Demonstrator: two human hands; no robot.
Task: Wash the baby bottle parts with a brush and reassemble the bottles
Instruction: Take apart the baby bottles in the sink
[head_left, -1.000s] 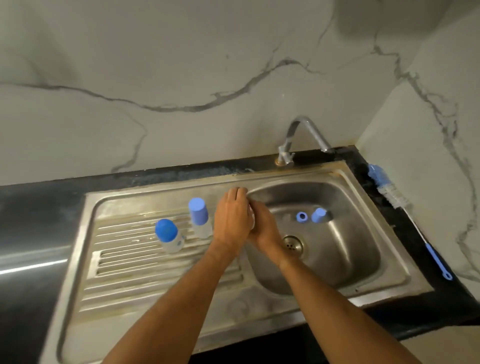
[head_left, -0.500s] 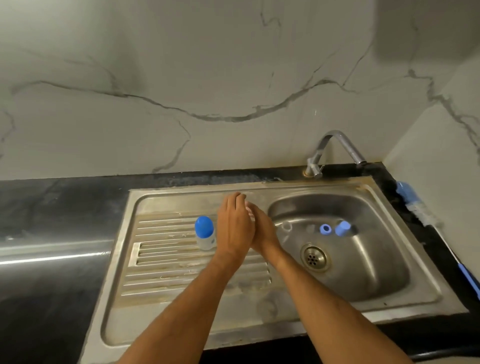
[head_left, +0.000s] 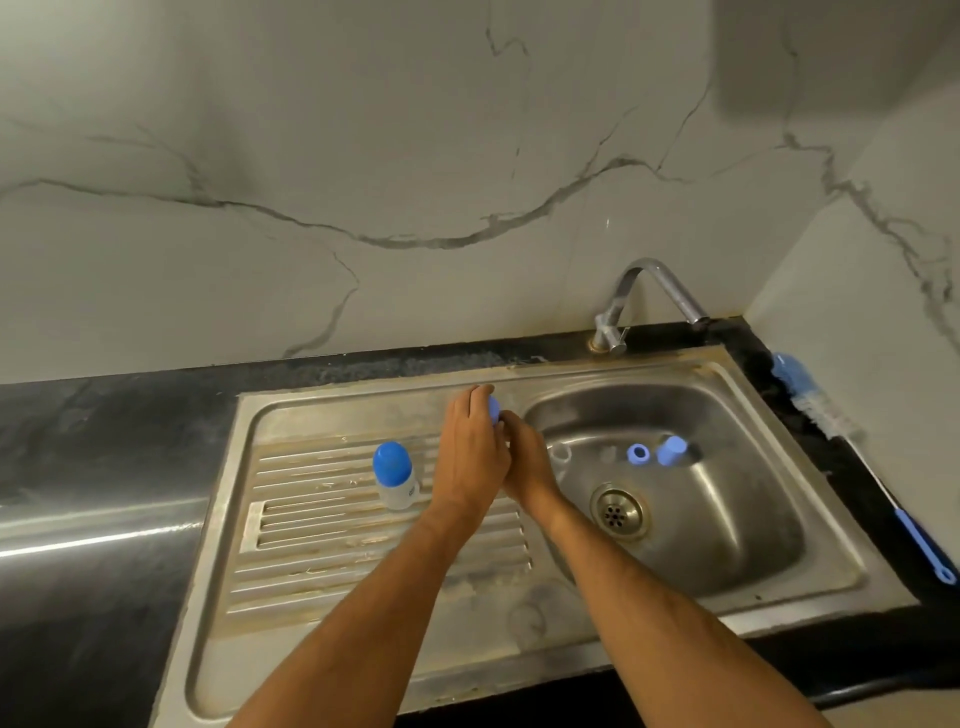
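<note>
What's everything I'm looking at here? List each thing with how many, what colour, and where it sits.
Small clear baby bottle with blue domed cap: one, standing upright on the drainboard, left of the hands.
Blue bottle cap: one, partly hidden between the hands.
Blue plastic ring: one, in the basin.
Blue plastic cap piece: one, in the basin beside the ring.
Clear small part: one, in the basin; too faint to identify.
Long blue-handled bottle brush: one, on the black counter right of the sink.
Stainless steel sink: one, grey.
Chrome tap: one, behind the basin.
Left hand: curled round the blue cap.
Right hand: against the left; grip hidden.
</note>
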